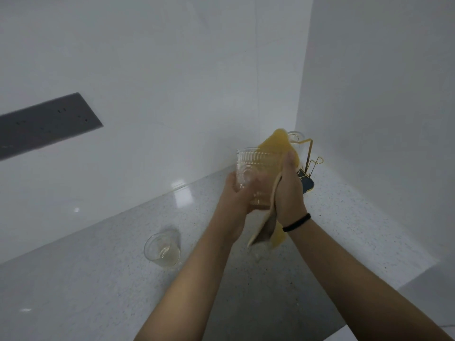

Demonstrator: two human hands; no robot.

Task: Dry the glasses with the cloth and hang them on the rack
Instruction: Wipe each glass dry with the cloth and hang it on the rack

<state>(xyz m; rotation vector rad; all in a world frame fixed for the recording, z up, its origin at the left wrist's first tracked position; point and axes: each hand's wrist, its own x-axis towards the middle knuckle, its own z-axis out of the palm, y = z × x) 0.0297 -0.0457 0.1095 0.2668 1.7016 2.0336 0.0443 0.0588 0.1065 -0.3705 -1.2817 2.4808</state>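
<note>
- A ribbed glass (253,168) is being held in mid-air above the bench (98,279), upright with its mouth tilted slightly toward 11 o'clock, its long axis running roughly 5 to 11 o'clock.
- The left hand (237,195) is cupping the glass from below and at 8 o'clock, its grip curled round the base.
- The right hand (289,190) is pressing a yellow cloth (275,148) against the glass's 3 o'clock side, its grip wrapped over the cloth, whose tail is hanging below the wrist.
- The gold wire rack (310,159) is standing at 2 o'clock of the glass, just behind the right hand, which is nearer to it; one glass appears already hung there.
- Another glass (163,249) is waiting on the bench at 7 o'clock.
</note>
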